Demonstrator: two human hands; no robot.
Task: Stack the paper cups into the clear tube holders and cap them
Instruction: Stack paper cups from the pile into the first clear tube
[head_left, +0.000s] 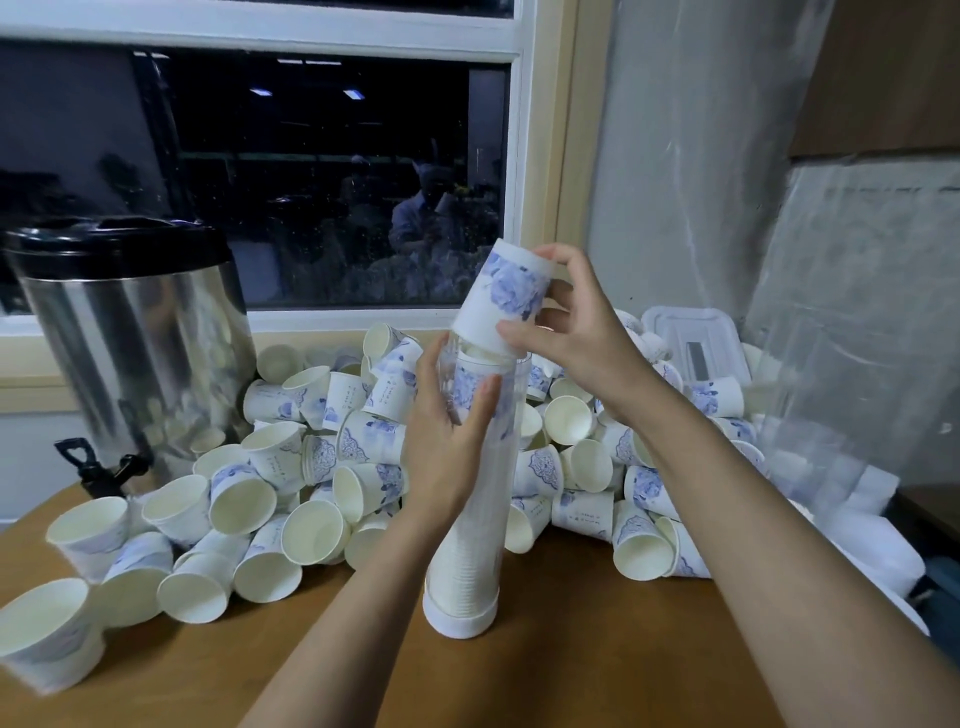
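Note:
A clear tube holder stands upright on the wooden table, packed with stacked paper cups down to its white bottom cap. My left hand grips the tube near its top. My right hand pinches an upside-down white cup with a blue flower print, tilted at the tube's open mouth and partly over the stack. A big heap of loose paper cups lies behind and to both sides of the tube.
A steel drink dispenser with a black lid and tap stands at the left by the window. A white plastic lid lies at the back right, with clear plastic wrapping along the right wall.

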